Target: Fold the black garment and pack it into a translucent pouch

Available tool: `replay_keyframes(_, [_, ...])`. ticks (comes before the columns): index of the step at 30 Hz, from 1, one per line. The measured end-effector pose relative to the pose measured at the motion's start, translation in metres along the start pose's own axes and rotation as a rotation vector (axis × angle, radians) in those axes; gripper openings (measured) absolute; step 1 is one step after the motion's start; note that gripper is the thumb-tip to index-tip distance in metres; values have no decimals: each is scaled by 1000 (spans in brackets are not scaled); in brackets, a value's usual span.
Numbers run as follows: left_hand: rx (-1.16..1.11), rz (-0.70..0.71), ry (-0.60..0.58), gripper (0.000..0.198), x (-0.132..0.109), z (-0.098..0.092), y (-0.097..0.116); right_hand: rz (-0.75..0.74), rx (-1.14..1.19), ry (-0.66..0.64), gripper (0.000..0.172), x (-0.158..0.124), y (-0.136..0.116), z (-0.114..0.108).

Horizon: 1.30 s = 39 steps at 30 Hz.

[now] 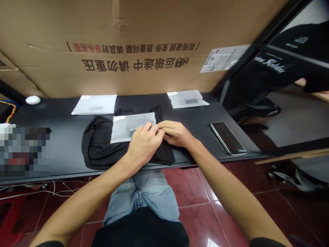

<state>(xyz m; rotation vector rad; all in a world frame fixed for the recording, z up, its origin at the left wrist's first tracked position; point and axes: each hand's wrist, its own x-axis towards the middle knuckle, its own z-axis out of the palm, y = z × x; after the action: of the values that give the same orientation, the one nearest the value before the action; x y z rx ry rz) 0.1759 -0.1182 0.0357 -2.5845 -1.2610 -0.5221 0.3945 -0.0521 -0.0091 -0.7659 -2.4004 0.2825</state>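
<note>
A person's left hand (145, 144) and right hand (176, 133) work at a frosted plastic bag (132, 127) on a dark desk (64, 137), the bag lying on a folded black garment (102, 147) near the desk's front edge. The left hand, a ring (153, 129) on one finger, curls narrow over the bag's lower right corner; the right hand's fingers draw in tight beside it, though whether they pinch the bag cannot be told. Two more frosted bags (94, 104) (187, 98) lie flat toward the back of the desk, and a phone (227, 138) rests face up at the right. A white mouse (33, 100) sits at the far left, beside a pixelated patch (24, 152) that hides whatever lies there. A large cardboard sheet (128, 44) with bold Chinese print and a pasted label (223, 58) stands behind the desk. Below, the person's jeans (144, 192) show above glossy red floor tiles (195, 187), with white cables (53, 192) trailing at the left. Black fabric with white lettering (269, 65) fills the upper right.
</note>
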Motion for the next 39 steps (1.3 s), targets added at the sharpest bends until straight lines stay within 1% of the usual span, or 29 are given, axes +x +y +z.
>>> replay_keyframes(3, [42, 29, 80, 22, 0, 6, -2, -72, 33, 58, 31, 0, 2, 1])
replay_keyframes(6, [92, 69, 146, 20, -4, 5, -8, -171, 54, 131, 22, 2, 2, 1])
replay_keyframes(8, [110, 108, 171, 18, -7, 2, -13, -217, 63, 165, 18, 5, 1, 0])
replay_keyframes(12, [144, 173, 199, 18, -12, -4, -23, -238, 67, 212, 14, 9, -4, -3])
replay_keyframes(17, [178, 205, 192, 17, -25, -9, -40, -227, 73, 225, 16, 10, -7, -4])
replay_keyframes(20, [169, 195, 159, 15, -38, -11, -53, -224, 78, 203, 17, 10, -7, -4])
replay_keyframes(26, [120, 105, 105, 16, -68, -19, -76, -222, 74, 201, 18, 9, -6, -3])
replay_keyframes(29, [132, 87, 116, 16, -80, -24, -87, -209, 69, 205, 18, 8, -5, -3])
replay_keyframes(33, [193, 72, 160, 12, -97, -32, -105, -187, 62, 214, 16, 7, -2, -4])
replay_keyframes(36, [221, 60, 191, 14, -112, -38, -119, -182, 75, 217, 15, 7, 0, -5])
replay_keyframes(39, [235, 34, 207, 16, -122, -42, -126, -169, 103, 233, 14, 7, 1, -5])
